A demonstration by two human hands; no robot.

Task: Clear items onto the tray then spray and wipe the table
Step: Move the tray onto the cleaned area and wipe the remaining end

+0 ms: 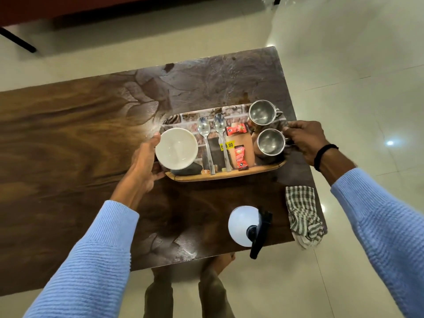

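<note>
Tray [220, 177] being held over bench [68, 134] 3 o'clock | left hand [144, 166] gripping its 9 o'clock rim, right hand [305, 141] gripping 3 o'clock rim | likely stiff, heavyish; bowl [176, 148], mugs [270, 142] loose, needing level carrying by both ends

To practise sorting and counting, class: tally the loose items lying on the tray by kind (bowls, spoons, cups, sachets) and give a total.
White bowl: 1
Spoons: 2
Steel cups: 2
Red sachets: 2
Total on the tray: 7
</note>
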